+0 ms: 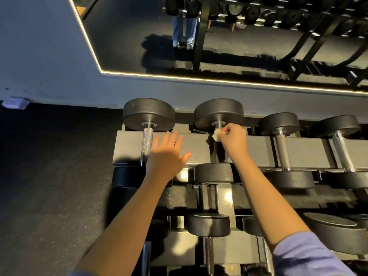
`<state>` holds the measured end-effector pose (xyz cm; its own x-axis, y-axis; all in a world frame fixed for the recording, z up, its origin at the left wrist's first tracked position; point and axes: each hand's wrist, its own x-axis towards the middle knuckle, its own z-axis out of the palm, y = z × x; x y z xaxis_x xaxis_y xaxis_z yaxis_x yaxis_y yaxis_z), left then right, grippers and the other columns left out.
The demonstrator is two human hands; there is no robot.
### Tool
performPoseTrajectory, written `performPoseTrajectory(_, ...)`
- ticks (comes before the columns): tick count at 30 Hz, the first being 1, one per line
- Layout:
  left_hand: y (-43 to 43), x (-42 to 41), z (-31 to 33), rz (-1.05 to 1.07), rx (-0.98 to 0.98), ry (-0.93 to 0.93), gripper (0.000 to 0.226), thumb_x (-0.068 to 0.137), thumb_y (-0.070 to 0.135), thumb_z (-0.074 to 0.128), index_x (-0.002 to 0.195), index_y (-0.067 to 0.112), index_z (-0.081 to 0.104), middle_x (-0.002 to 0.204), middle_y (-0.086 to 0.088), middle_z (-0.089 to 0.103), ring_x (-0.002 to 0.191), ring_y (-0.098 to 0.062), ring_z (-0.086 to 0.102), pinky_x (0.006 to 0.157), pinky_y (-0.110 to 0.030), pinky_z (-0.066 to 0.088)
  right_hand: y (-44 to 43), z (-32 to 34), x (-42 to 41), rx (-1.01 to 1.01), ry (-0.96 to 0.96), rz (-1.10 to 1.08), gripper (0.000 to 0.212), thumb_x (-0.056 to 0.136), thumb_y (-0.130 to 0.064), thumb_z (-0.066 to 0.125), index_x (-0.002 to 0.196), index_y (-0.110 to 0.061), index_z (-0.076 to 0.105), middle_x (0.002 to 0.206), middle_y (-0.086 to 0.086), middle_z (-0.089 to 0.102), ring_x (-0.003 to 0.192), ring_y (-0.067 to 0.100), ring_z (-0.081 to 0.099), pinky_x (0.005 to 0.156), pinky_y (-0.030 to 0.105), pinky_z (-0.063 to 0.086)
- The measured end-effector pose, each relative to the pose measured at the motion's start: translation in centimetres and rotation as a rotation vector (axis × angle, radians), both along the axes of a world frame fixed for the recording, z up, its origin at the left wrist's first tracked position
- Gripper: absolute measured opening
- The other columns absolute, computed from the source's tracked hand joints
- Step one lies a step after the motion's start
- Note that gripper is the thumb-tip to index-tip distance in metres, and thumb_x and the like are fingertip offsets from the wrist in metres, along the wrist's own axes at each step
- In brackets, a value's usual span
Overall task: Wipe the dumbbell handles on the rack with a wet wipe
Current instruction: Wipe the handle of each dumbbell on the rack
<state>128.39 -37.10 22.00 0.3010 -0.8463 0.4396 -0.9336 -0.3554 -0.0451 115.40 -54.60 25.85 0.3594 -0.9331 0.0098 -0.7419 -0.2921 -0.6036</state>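
Black dumbbells lie in a row on the top tier of the rack (pixel 199 144). My right hand (pixel 233 139) pinches a crumpled white wet wipe (pixel 217 134) against the far end of the second dumbbell's handle (pixel 218 124), just under its back weight head; most of that handle is hidden by my hand and its shadow. My left hand (pixel 167 154) hovers open, fingers spread, over the rack beam between the first and second dumbbells. The first dumbbell's knurled handle (pixel 147 143) lies bare just left of my left hand.
Two more dumbbells with bare handles (pixel 282 150) (pixel 341 152) sit to the right on the top tier. Lower tiers hold further dumbbells (pixel 209 225). A mirror (pixel 219 46) with a lit edge hangs on the wall behind. Dark rubber floor (pixel 49 176) spreads to the left.
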Motion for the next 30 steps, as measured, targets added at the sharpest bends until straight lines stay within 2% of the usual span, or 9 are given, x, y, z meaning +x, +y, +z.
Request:
performPoseTrajectory(2,0.1,0.0,0.3,0.003,0.018,-0.003,0.061,0.090,0.055,0.036,0.119,0.008,0.063,0.121,-0.010,0.064,0.109,-0.027,0.060,0.086,-0.041,0.049,0.2,0.1,0.1,-0.001,0.048,0.000,0.012,0.087,-0.008,0.059,0.093,-0.001,0.066,0.102,0.016,0.059,0.090,0.028,0.058,0.070,0.028,0.040)
performPoseTrajectory(7,0.1,0.0,0.6,0.008,0.069,0.037,0.064,0.090,0.057,0.032,0.120,0.008,0.061,0.117,-0.009,0.064,0.101,-0.025,0.062,0.083,-0.039,0.049,1.3,0.2,-1.0,-0.178,0.447,0.309,0.025,0.092,-0.012,0.054,0.112,0.000,0.062,0.107,0.017,0.055,0.094,0.033,0.057,0.069,0.029,0.036)
performPoseTrajectory(12,0.1,-0.1,0.7,0.017,0.113,0.078,0.063,0.090,0.057,0.031,0.116,0.008,0.062,0.107,-0.007,0.065,0.093,-0.023,0.061,0.079,-0.037,0.049,1.0,0.8,1.0,-0.305,0.379,0.285,0.024,0.095,-0.017,0.053,0.108,-0.001,0.065,0.110,0.016,0.052,0.096,0.031,0.055,0.073,0.033,0.045)
performPoseTrajectory(16,0.0,-0.1,0.8,0.040,0.147,0.095,0.063,0.090,0.057,0.027,0.111,0.009,0.062,0.100,-0.006,0.065,0.086,-0.022,0.061,0.071,-0.036,0.050,1.0,1.1,1.8,-0.259,0.403,0.225,0.024,0.094,-0.014,0.056,0.113,0.000,0.060,0.114,0.015,0.051,0.101,0.030,0.054,0.080,0.036,0.048)
performPoseTrajectory(20,-0.1,-0.1,0.8,0.042,0.133,0.101,0.065,0.090,0.057,0.025,0.110,0.009,0.063,0.095,-0.006,0.066,0.080,-0.021,0.061,0.067,-0.034,0.050,1.4,1.0,0.7,-0.268,0.537,0.243,0.032,0.093,-0.022,0.056,0.122,-0.006,0.058,0.111,0.013,0.055,0.096,0.031,0.058,0.065,0.032,0.040)
performPoseTrajectory(23,-0.1,-0.1,0.8,0.043,0.120,0.105,0.064,0.090,0.056,0.026,0.107,0.008,0.065,0.093,-0.007,0.066,0.078,-0.021,0.061,0.065,-0.033,0.050,1.8,0.6,-1.0,-0.083,0.564,0.279,0.029,0.091,-0.023,0.059,0.116,-0.007,0.058,0.095,0.011,0.062,0.082,0.029,0.060,0.062,0.030,0.041)
performPoseTrajectory(26,-0.2,-0.1,0.8,0.046,0.109,0.100,0.063,0.089,0.056,0.026,0.102,0.009,0.065,0.089,-0.007,0.065,0.076,-0.022,0.061,0.062,-0.033,0.050,1.6,0.7,-1.9,0.118,0.488,0.257,0.017,0.081,-0.019,0.071,0.095,-0.012,0.068,0.085,0.006,0.064,0.081,0.023,0.063,0.065,0.028,0.046)
performPoseTrajectory(28,-0.1,-0.2,0.8,0.048,0.105,0.096,0.061,0.090,0.055,0.027,0.099,0.009,0.065,0.086,-0.006,0.064,0.074,-0.022,0.060,0.061,-0.033,0.049,1.4,0.7,-1.6,0.086,0.397,0.217,0.012,0.083,-0.014,0.067,0.094,-0.009,0.069,0.087,0.008,0.064,0.086,0.025,0.063,0.066,0.029,0.044)
performPoseTrajectory(30,-0.1,-0.2,0.7,0.052,0.109,0.090,0.061,0.090,0.055,0.027,0.098,0.009,0.066,0.084,-0.006,0.064,0.073,-0.021,0.059,0.060,-0.032,0.049,1.1,0.5,-1.1,-0.050,0.270,0.152,0.012,0.087,-0.011,0.062,0.096,-0.005,0.068,0.095,0.013,0.063,0.087,0.027,0.060,0.067,0.029,0.040)
